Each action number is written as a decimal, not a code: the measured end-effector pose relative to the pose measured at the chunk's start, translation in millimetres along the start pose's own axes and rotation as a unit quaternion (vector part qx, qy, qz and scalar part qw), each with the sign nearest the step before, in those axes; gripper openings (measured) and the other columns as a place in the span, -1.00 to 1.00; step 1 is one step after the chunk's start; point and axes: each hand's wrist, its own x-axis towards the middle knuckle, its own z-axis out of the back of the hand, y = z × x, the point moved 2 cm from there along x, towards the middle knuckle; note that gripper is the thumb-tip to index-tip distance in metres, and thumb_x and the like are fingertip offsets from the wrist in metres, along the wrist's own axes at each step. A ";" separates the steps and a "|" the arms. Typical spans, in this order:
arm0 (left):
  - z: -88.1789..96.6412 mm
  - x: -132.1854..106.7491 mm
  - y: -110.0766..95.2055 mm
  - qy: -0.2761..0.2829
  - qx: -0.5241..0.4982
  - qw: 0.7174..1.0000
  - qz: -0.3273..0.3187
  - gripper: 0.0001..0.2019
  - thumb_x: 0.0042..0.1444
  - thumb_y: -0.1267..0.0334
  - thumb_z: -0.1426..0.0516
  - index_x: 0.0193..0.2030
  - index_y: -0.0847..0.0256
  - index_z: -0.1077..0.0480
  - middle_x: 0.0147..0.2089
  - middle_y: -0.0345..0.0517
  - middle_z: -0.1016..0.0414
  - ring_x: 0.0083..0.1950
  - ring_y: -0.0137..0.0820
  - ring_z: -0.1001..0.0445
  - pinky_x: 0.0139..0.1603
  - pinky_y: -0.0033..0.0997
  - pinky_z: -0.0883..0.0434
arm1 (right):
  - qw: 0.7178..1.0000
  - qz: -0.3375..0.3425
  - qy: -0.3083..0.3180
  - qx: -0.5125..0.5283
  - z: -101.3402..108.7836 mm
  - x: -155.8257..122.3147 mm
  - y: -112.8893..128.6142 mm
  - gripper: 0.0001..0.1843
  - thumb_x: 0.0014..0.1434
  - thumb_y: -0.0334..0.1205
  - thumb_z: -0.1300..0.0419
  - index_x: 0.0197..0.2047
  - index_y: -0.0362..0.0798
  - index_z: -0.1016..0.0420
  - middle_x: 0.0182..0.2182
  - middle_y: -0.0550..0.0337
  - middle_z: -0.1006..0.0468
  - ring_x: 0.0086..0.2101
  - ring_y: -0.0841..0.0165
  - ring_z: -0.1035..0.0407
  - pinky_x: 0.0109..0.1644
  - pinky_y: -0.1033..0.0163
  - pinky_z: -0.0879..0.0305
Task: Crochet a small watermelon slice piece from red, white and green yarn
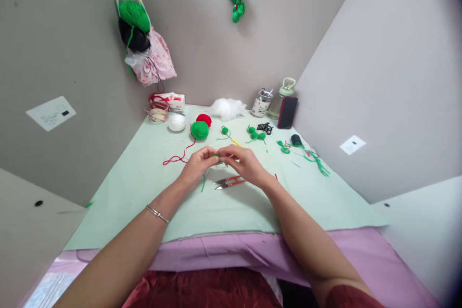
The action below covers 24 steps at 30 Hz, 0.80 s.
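Note:
My left hand (199,162) and my right hand (242,160) meet over the middle of the table, fingertips pinched together. Between them is a small piece of green yarn work (218,156), mostly covered by the fingers. A green yarn tail (203,183) lies below my left hand. Orange-handled thread snips (230,182) rest on the mat just under my right hand. Beyond the fingers lies a yellow-handled crochet hook (236,142), near a small green ball (224,130). A loop of red yarn (175,159) trails to the left of my left hand.
Green (199,130), red (204,119) and white yarn balls (176,122) stand at the back left, beside white stuffing (228,109). Green crocheted pieces (255,133) and yarn scraps (318,163) lie right. A pen cup (262,104), bottle (283,98) and phone (288,112) stand at the back right.

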 end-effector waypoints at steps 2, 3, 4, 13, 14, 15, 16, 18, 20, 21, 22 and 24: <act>-0.3 0.2 1.7 0.003 0.005 1.000 0.007 -0.79 0.00 0.18 -0.40 -0.32 0.20 -0.52 -0.31 -0.18 -0.59 -0.21 -0.33 -0.53 -0.05 -0.30 -0.42 | 1.000 0.000 -0.005 -0.006 -2.1 0.1 0.9 -0.84 0.36 -0.19 -0.20 -0.19 0.04 -0.62 -0.28 0.15 -0.67 -0.30 0.34 -0.48 -0.13 0.23 -0.43; -0.3 0.6 3.0 0.005 0.007 1.000 0.011 -0.80 0.00 0.20 -0.40 -0.33 0.21 -0.52 -0.32 -0.18 -0.58 -0.22 -0.34 -0.53 -0.05 -0.30 -0.43 | 1.000 -0.002 -0.010 -0.008 -2.9 0.0 1.7 -0.83 0.36 -0.17 -0.21 -0.24 0.05 -0.62 -0.31 0.16 -0.65 -0.32 0.34 -0.47 -0.13 0.22 -0.41; 0.0 1.2 4.6 0.007 0.008 1.000 0.014 -0.81 0.00 0.21 -0.40 -0.33 0.21 -0.51 -0.33 -0.19 -0.58 -0.22 -0.34 -0.54 -0.04 -0.30 -0.44 | 1.000 -0.003 -0.017 -0.007 -3.5 -0.1 3.1 -0.81 0.35 -0.15 -0.22 -0.28 0.05 -0.61 -0.31 0.15 -0.65 -0.32 0.33 -0.46 -0.13 0.21 -0.40; 9.6 8.5 22.9 0.020 0.031 0.998 0.045 -0.77 0.36 0.17 -0.24 0.03 0.27 -0.50 -0.02 -0.04 -0.58 -0.11 -0.30 -0.59 -0.09 -0.19 -0.60 | 0.983 -0.060 -0.072 0.157 -3.1 2.0 17.6 -0.64 0.41 0.17 -0.11 -0.20 0.05 -0.37 -0.32 0.14 -0.64 -0.49 0.37 -0.48 -0.41 0.24 -0.38; 10.3 8.7 23.6 0.025 0.034 0.998 0.049 -0.76 0.36 0.17 -0.24 0.05 0.27 -0.50 -0.01 -0.04 -0.58 -0.11 -0.30 -0.59 -0.10 -0.19 -0.60 | 0.978 -0.072 -0.063 0.184 -1.7 3.0 17.2 -0.61 0.40 0.21 -0.11 -0.21 0.05 -0.33 -0.41 0.19 -0.62 -0.54 0.37 -0.46 -0.48 0.26 -0.34; 11.0 8.9 23.9 0.029 0.037 0.997 0.054 -0.76 0.36 0.18 -0.25 0.06 0.27 -0.49 0.00 -0.03 -0.58 -0.11 -0.31 -0.59 -0.10 -0.20 -0.60 | 0.973 -0.081 -0.059 0.208 0.3 3.9 16.8 -0.59 0.38 0.23 -0.12 -0.22 0.05 -0.31 -0.48 0.23 -0.59 -0.58 0.37 -0.44 -0.52 0.28 -0.32; 11.5 9.1 24.2 0.032 0.041 0.997 0.059 -0.75 0.36 0.18 -0.25 0.07 0.27 -0.49 0.00 -0.03 -0.58 -0.11 -0.30 -0.59 -0.10 -0.20 -0.61 | 0.967 -0.086 -0.060 0.230 3.3 4.7 16.5 -0.58 0.36 0.25 -0.15 -0.23 0.05 -0.30 -0.54 0.27 -0.56 -0.60 0.38 -0.42 -0.54 0.30 -0.30; 12.5 9.6 24.8 0.035 0.049 0.996 0.068 -0.72 0.36 0.17 -0.24 0.11 0.26 -0.48 0.05 0.00 -0.57 -0.07 -0.28 -0.60 -0.08 -0.17 -0.61 | 0.956 -0.089 -0.088 0.265 12.4 5.8 16.2 -0.57 0.33 0.26 -0.19 -0.25 0.06 -0.30 -0.61 0.36 -0.45 -0.64 0.43 -0.31 -0.55 0.32 -0.25; 13.5 10.4 25.7 0.034 0.056 0.995 0.075 -0.68 0.37 0.15 -0.24 0.17 0.25 -0.47 0.11 0.03 -0.56 -0.01 -0.23 -0.60 -0.02 -0.11 -0.61 | 0.943 -0.085 -0.136 0.291 25.2 6.2 15.8 -0.58 0.32 0.24 -0.22 -0.25 0.07 -0.29 -0.65 0.46 -0.29 -0.67 0.48 -0.14 -0.57 0.34 -0.15; 13.9 10.9 26.2 0.033 0.059 0.995 0.077 -0.66 0.37 0.14 -0.23 0.19 0.24 -0.46 0.14 0.05 -0.55 0.02 -0.21 -0.59 0.00 -0.08 -0.61 | 0.937 -0.081 -0.160 0.301 32.7 6.2 15.3 -0.59 0.31 0.24 -0.24 -0.25 0.08 -0.29 -0.65 0.48 -0.20 -0.67 0.49 -0.06 -0.59 0.35 -0.09; 14.4 11.4 26.5 0.031 0.061 0.995 0.079 -0.65 0.37 0.14 -0.23 0.20 0.24 -0.46 0.16 0.06 -0.54 0.04 -0.20 -0.59 0.02 -0.06 -0.60 | 0.930 -0.077 -0.183 0.309 40.5 6.0 14.4 -0.59 0.30 0.23 -0.25 -0.25 0.09 -0.28 -0.64 0.49 -0.12 -0.67 0.49 0.01 -0.60 0.35 -0.04; 14.8 12.2 26.4 0.027 0.066 0.994 0.080 -0.64 0.37 0.14 -0.23 0.21 0.23 -0.45 0.17 0.06 -0.54 0.06 -0.19 -0.59 0.03 -0.05 -0.60 | 0.919 -0.067 -0.224 0.318 56.0 5.3 11.6 -0.59 0.30 0.22 -0.27 -0.26 0.11 -0.27 -0.60 0.48 -0.01 -0.65 0.47 0.10 -0.62 0.34 0.03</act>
